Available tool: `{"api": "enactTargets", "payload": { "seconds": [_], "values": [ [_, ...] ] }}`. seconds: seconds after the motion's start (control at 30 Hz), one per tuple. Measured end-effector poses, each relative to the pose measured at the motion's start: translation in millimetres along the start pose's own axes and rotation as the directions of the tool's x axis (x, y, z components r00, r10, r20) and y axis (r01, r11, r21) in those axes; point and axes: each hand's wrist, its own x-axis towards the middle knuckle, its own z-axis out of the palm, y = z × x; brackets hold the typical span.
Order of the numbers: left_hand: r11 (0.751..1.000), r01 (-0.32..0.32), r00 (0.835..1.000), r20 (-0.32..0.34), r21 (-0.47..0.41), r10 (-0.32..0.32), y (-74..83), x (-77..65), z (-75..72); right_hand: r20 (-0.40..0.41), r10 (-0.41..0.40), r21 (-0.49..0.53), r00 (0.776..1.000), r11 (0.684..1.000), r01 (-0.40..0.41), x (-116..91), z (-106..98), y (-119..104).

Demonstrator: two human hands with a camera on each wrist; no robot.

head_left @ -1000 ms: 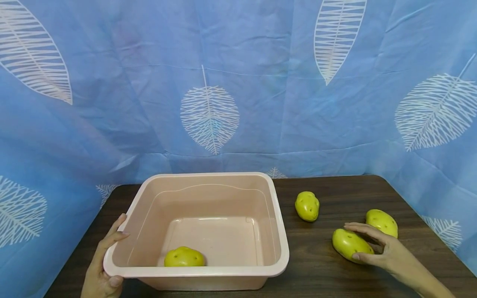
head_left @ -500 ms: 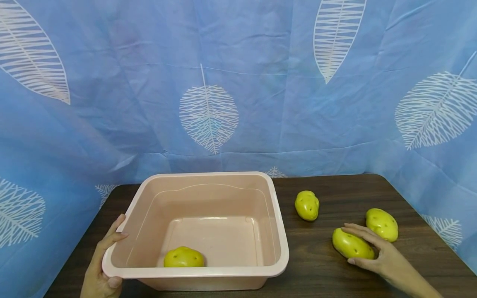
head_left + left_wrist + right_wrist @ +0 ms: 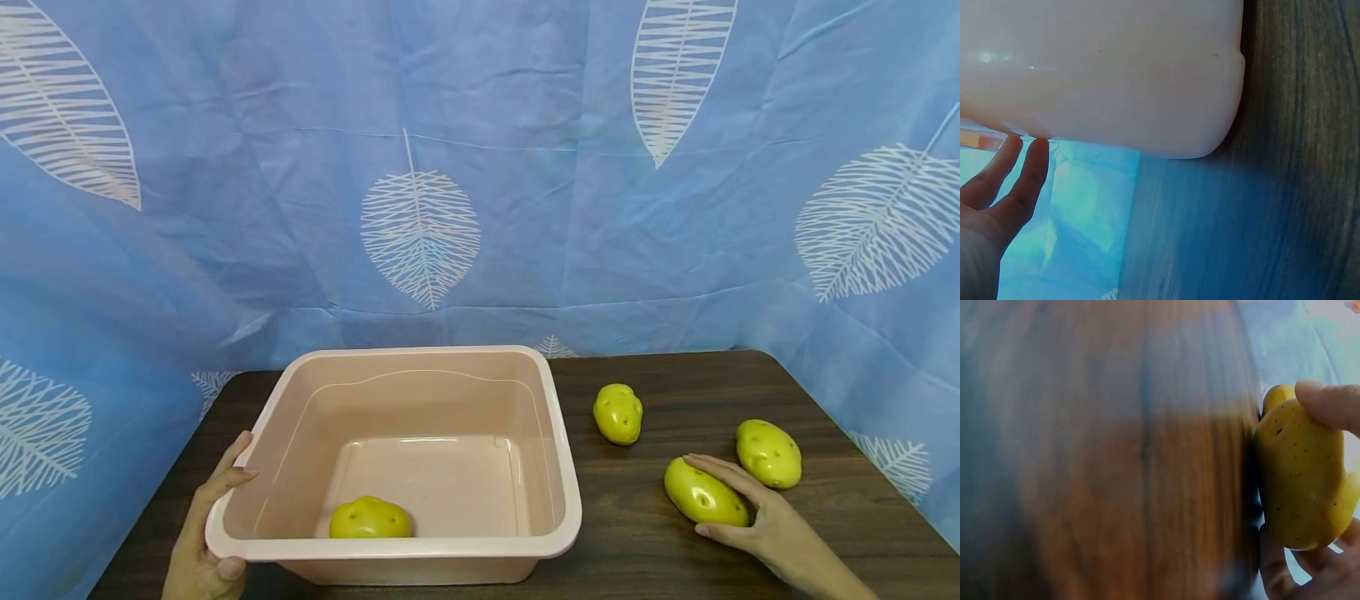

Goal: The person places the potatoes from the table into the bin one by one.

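Note:
My left hand (image 3: 207,521) grips the left rim of a pale pink plastic basin (image 3: 420,547), thumb at the near corner and fingers along the side. In the left wrist view two fingers (image 3: 1036,164) reach the basin's edge (image 3: 1147,94). One yellow potato (image 3: 371,517) lies inside the basin, at its near left. On the right of the table, my right hand (image 3: 757,518) holds another potato (image 3: 703,493) between thumb and fingers. In the right wrist view this potato (image 3: 1300,475) is speckled, with the thumb on one end and fingers curled around the other.
Two more potatoes rest on the dark wooden table (image 3: 622,550): one (image 3: 618,414) right of the basin, one (image 3: 768,453) just beyond my right hand. A blue curtain (image 3: 510,233) with white leaf prints hangs behind the table and along both sides.
My right hand has closed around its potato and shifted slightly left with it. My left hand and the basin have stayed practically in place.

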Motion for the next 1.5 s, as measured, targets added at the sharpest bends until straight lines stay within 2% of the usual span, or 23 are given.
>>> {"api": "enactTargets", "payload": {
  "seconds": [0.5,0.97,1.17,1.5],
  "values": [
    [0.999,-0.026,1.000,0.000,0.020,0.026,0.4,2.5,2.9,-0.001,0.034,0.028,0.999,0.999,-0.034,-2,-1,-4],
    [1.000,-0.013,1.000,-0.025,0.000,0.013,0.1,0.5,3.9,-0.046,-0.048,0.016,0.998,0.999,0.049,-1,-9,-18],
    [1.000,-0.015,0.999,-0.028,0.019,0.016,0.1,0.5,3.5,-0.034,-0.067,0.047,0.997,0.997,0.069,0,-10,-29],
    [0.999,-0.024,0.999,-0.023,0.021,0.025,1.9,2.4,4.7,-0.063,-0.150,0.123,0.987,0.980,0.157,5,-15,-53]
  ]
}}
